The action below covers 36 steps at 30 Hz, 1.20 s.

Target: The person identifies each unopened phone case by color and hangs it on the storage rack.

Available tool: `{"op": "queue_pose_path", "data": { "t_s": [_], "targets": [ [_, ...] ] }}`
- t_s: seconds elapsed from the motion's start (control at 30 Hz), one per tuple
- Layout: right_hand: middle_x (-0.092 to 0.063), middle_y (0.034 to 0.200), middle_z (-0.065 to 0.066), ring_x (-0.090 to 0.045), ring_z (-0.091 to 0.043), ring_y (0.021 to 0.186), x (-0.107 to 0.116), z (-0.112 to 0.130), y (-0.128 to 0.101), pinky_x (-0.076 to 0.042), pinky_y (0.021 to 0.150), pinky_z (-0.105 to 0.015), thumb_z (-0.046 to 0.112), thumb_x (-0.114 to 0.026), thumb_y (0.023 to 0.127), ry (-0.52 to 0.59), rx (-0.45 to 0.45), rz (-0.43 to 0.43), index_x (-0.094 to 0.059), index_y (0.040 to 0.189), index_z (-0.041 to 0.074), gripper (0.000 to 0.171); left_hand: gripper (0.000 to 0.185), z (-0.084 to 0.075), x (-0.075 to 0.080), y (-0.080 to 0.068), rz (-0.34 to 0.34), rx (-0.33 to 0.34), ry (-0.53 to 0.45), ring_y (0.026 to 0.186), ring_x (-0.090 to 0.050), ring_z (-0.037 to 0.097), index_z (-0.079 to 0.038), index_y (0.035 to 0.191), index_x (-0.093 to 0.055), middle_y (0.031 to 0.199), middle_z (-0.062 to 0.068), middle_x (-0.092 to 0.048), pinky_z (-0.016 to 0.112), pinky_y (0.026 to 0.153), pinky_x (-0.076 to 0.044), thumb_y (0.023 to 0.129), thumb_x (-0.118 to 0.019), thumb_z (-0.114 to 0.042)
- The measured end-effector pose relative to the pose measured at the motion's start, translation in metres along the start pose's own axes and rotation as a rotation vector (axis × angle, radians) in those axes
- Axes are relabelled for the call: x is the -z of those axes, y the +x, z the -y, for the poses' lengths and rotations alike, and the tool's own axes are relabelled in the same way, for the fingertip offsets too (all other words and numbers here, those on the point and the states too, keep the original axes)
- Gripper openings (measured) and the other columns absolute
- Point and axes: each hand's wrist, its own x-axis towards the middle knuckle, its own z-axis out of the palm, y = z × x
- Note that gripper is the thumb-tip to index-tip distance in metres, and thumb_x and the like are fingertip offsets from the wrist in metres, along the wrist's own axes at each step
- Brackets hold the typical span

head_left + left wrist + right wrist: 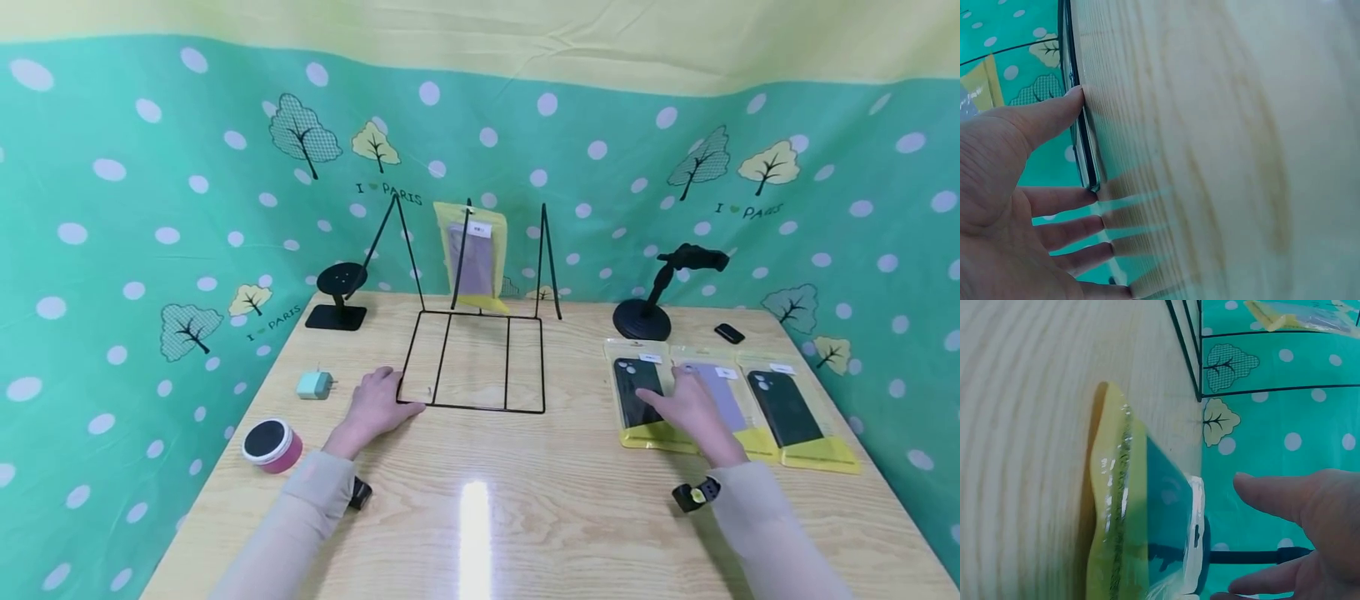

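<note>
the left hand (375, 402), fingers spread, gripping nothing, touches the wire rack (471, 408) at its front left corner. right of the rack, the right hand (688, 406), thumb and fingers apart, empty, hovers over three packaged phone cases (724, 400); a fourth case (482, 265) hangs on the rack.

Table (585, 517): pale wood
Left: black stand (336, 317), charger (312, 385), jar (275, 450)
Middle: wire rack (507, 363)
Right: three packs (724, 400) — round-footed stand (642, 320) behind

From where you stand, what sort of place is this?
Perhaps a staged display corner: a polka-dot backdrop behind a wood-grain table, with a wire rack and packaged phone cases.
</note>
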Motion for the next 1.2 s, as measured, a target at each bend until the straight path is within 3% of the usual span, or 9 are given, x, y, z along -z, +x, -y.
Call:
{"op": "queue_pose_path", "data": {
  "t_s": [0.2,0.37,0.5,0.67,0.77,0.87,0.97,1.13,1.2],
  "targets": [
    [-0.014,0.140,-0.045,-0.029,-0.054,0.124,-0.006,-0.009,0.001,-0.032,0.095,-0.062,0.053,-0.058,0.090,-0.043,0.001,0.012,-0.010,0.141,-0.021,0.102,0.080,0.002,0.000,-0.001,-0.003,0.003,0.006,0.122,-0.038,0.046,0.009,0.133,-0.048,0.136,0.028,-0.041,0.060,0.094,-0.035,0.082,-0.071,-0.047],
    [-0.039,0.122,-0.042,-0.047,-0.044,0.098,-0.012,-0.018,0.005,-0.045,0.073,-0.048,0.047,-0.055,0.093,-0.090,0.018,0.005,-0.030,0.132,-0.024,0.085,0.079,0.002,0.001,-0.003,-0.006,0.009,0.012,0.121,-0.039,0.046,0.009,0.132,-0.048,0.136,0.028,-0.042,0.060,0.094,-0.035,0.081,-0.072,-0.046],
    [-0.048,0.100,-0.032,-0.047,-0.035,0.083,-0.013,-0.021,0.007,-0.041,0.062,-0.039,0.041,-0.052,0.096,-0.105,0.022,-0.002,-0.045,0.115,-0.020,0.064,0.080,0.002,0.000,-0.004,0.002,0.015,0.008,0.122,-0.038,0.046,0.009,0.133,-0.048,0.136,0.027,-0.042,0.060,0.095,-0.034,0.082,-0.071,-0.048],
    [-0.045,0.073,-0.015,-0.045,-0.027,0.064,-0.015,-0.019,0.011,-0.039,0.053,-0.034,0.033,-0.052,0.097,-0.100,-0.008,-0.014,-0.050,0.084,-0.006,0.041,0.080,0.002,-0.001,-0.003,0.002,0.016,0.004,0.122,-0.038,0.045,0.008,0.133,-0.048,0.136,0.026,-0.042,0.059,0.095,-0.034,0.082,-0.071,-0.048],
    [-0.040,0.061,-0.008,-0.041,-0.022,0.054,-0.017,-0.018,0.014,-0.036,0.049,-0.032,0.029,-0.055,0.095,-0.120,0.001,-0.050,-0.047,0.067,0.004,0.039,0.079,0.002,0.000,-0.002,-0.002,0.014,0.008,0.121,-0.038,0.045,0.008,0.133,-0.048,0.136,0.026,-0.042,0.060,0.094,-0.035,0.081,-0.071,-0.048],
    [-0.038,0.056,-0.005,-0.040,-0.021,0.052,-0.018,-0.019,0.017,-0.035,0.047,-0.031,0.028,-0.058,0.094,-0.140,0.013,-0.072,-0.046,0.059,0.007,0.042,0.079,0.001,0.000,-0.003,-0.003,0.018,0.004,0.121,-0.039,0.045,0.008,0.132,-0.049,0.135,0.026,-0.042,0.060,0.094,-0.035,0.081,-0.071,-0.048],
    [-0.046,0.058,-0.008,-0.045,-0.024,0.056,-0.021,-0.021,0.019,-0.038,0.049,-0.033,0.024,-0.058,0.094,-0.140,0.013,-0.093,-0.055,0.062,0.002,0.039,0.079,0.001,-0.001,-0.003,-0.003,0.013,-0.003,0.120,-0.040,0.045,0.008,0.132,-0.049,0.135,0.026,-0.043,0.060,0.094,-0.035,0.081,-0.072,-0.048],
    [-0.062,0.085,-0.019,-0.054,-0.030,0.074,-0.024,-0.024,0.023,-0.044,0.060,-0.040,0.017,-0.058,0.094,-0.086,0.013,-0.156,-0.068,0.094,-0.008,0.027,0.079,0.000,0.000,-0.004,-0.001,0.011,-0.004,0.120,-0.039,0.044,0.008,0.133,-0.049,0.135,0.026,-0.043,0.060,0.094,-0.034,0.082,-0.071,-0.048],
    [-0.062,0.087,-0.019,-0.054,-0.030,0.073,-0.025,-0.025,0.024,-0.043,0.060,-0.039,0.017,-0.059,0.093,-0.066,0.007,-0.176,-0.067,0.096,-0.008,0.027,0.079,0.000,0.001,-0.004,0.000,0.010,0.000,0.120,-0.040,0.045,0.008,0.133,-0.049,0.135,0.026,-0.043,0.060,0.094,-0.035,0.082,-0.071,-0.048]
  ]
}}
